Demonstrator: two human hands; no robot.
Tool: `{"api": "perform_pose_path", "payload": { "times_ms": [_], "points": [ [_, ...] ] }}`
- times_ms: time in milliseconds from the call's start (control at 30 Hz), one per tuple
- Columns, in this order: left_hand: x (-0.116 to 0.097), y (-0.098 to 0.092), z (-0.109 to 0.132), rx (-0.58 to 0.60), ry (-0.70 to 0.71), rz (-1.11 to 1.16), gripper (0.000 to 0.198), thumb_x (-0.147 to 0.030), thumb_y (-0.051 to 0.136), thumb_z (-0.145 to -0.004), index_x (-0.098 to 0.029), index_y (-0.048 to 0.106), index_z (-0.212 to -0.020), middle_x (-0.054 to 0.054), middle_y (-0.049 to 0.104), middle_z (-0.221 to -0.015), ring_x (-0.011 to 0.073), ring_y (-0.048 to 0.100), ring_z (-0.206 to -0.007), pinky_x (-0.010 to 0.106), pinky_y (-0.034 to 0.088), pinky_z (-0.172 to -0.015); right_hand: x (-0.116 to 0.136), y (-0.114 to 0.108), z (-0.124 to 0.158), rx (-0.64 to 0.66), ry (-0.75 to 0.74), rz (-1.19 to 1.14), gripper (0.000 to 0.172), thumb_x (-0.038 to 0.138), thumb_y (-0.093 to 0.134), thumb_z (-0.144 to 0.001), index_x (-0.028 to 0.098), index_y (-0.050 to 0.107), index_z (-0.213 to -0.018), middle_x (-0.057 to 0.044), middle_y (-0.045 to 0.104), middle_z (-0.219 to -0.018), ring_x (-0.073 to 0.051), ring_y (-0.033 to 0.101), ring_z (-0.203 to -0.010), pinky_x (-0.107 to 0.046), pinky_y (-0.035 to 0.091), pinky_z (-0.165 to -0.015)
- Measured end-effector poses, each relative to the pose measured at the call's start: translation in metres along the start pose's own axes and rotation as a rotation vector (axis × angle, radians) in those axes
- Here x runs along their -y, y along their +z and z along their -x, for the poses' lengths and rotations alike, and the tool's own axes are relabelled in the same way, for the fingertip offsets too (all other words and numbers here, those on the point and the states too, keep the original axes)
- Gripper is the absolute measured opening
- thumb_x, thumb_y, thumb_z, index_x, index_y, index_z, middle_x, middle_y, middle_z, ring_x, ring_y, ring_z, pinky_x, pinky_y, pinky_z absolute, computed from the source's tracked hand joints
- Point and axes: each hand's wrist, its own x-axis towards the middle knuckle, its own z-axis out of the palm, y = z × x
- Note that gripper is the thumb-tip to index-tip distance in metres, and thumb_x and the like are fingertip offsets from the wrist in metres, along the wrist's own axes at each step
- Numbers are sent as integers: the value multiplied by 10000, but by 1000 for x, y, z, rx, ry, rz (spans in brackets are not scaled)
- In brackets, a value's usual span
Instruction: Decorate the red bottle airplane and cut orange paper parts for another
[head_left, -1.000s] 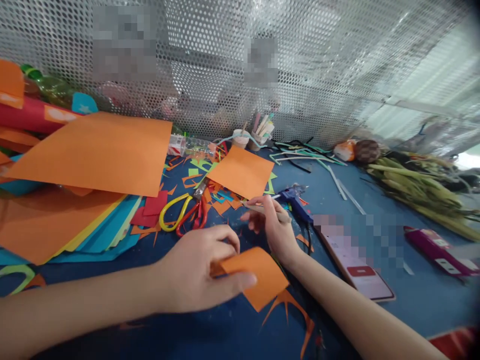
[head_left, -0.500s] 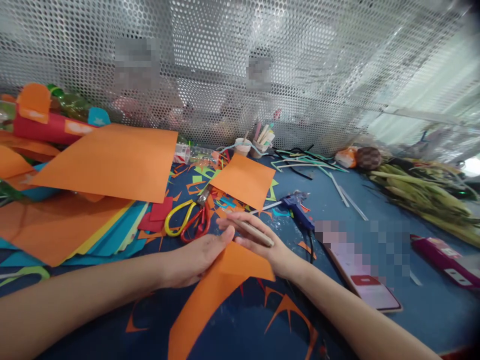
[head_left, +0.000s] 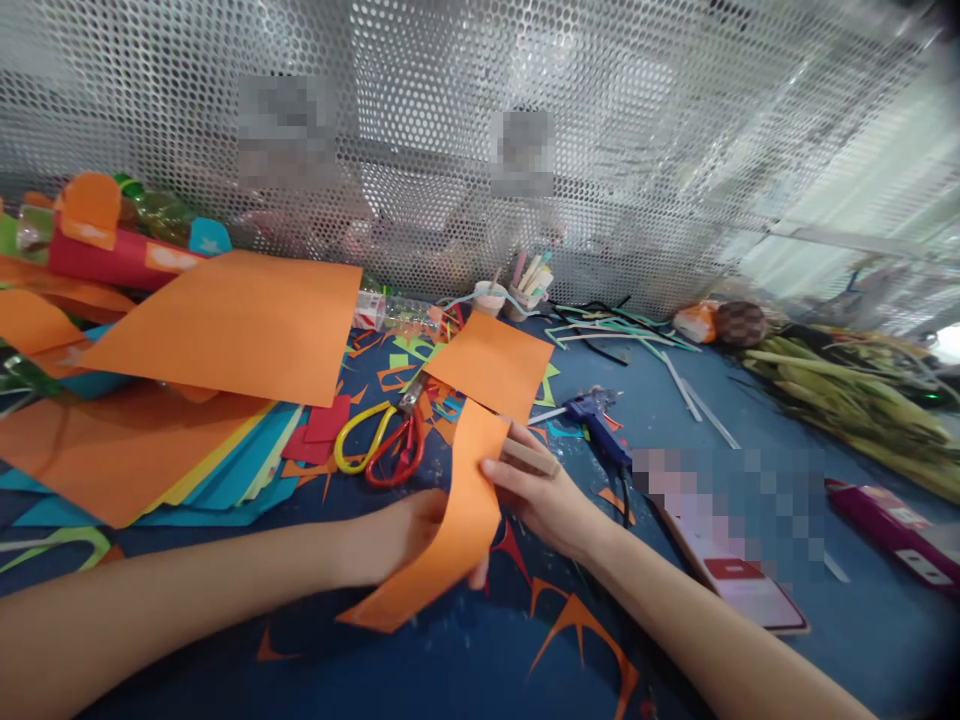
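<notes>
between hands (head_left: pixel 397 535) (head_left: pixel 551 512), orange strip (head_left: pixel 471 490)

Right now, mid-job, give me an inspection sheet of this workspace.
Surface: blue table, strewn with paper scraps.
Job's things: curved orange paper strip; pale stick.
Clutter: scissors, phone, stacked coloured paper.
Hands: right hand pinches the orange paper strip, the pale stick also in its grasp; left hand partly hidden behind the strip, grip unclear.
Cables: black cable at the handle of the blue glue gun.
Surroundings: perforated silvery screen beyond the table; shapes behind it blurred.
</notes>
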Motion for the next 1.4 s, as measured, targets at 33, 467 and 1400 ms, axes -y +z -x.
{"api": "perform_pose_path", "payload": {
  "times_ms": [33, 467, 1400],
  "points": [
    [-3, 3, 1, 1, 22, -41, 643, -569, 91, -912, -167, 532, -672, 62, 572, -584, 162, 573, -549, 267, 467, -484, -1, -2, -1, -34, -7, 62, 407, 277, 738, -713, 269, 522, -1058, 18, 627, -889, -122, 610, -702, -228, 506, -586],
    [-53, 0, 37, -539, 907, -867, 229, -262, 368, -892, -151, 554, -816, 25, 568, -609, 138, 518, -552, 264, 432, -544, -6, -41, -19, -16, -127, 825, 296, 221, 581, -744, 231, 426, -996, 95, 378, -612, -91, 398, -495, -220, 344, -490],
    [-19, 11, 21, -286, 267, -1374, 485, -396, 383, -895, -113, 492, -1273, 196, 545, -1241, 239, 635, -727, 393, 530, -610, -10, -21, -17, -162, -235, 473, 252, 331, 556, -850, 232, 376, -705, 91, 443, -482, -95, 376, -455, -235, 290, -488]
  ]
}}
